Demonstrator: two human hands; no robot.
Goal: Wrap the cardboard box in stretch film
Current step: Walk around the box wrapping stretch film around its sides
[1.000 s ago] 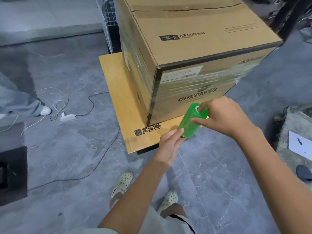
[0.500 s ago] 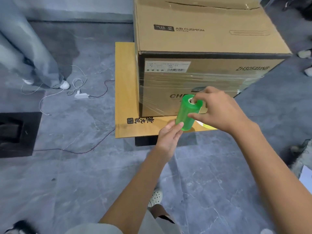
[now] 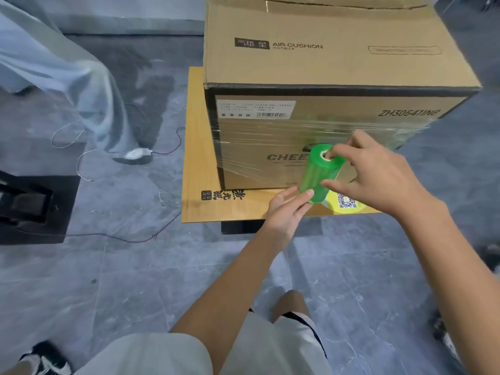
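Just in front of the cardboard box [image 3: 324, 63], right hand [image 3: 378, 174] pinches the film roll [image 3: 320, 174] at its top core, left hand [image 3: 286, 212] fingers flat underneath (probably light, clingy stuff, so hold the ends).

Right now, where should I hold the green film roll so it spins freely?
By its two ends, not the wrapped side. The roll stands nearly upright with its hollow core open on top: right hand fingers from above at that hole, left hand supporting the bottom rim from below.
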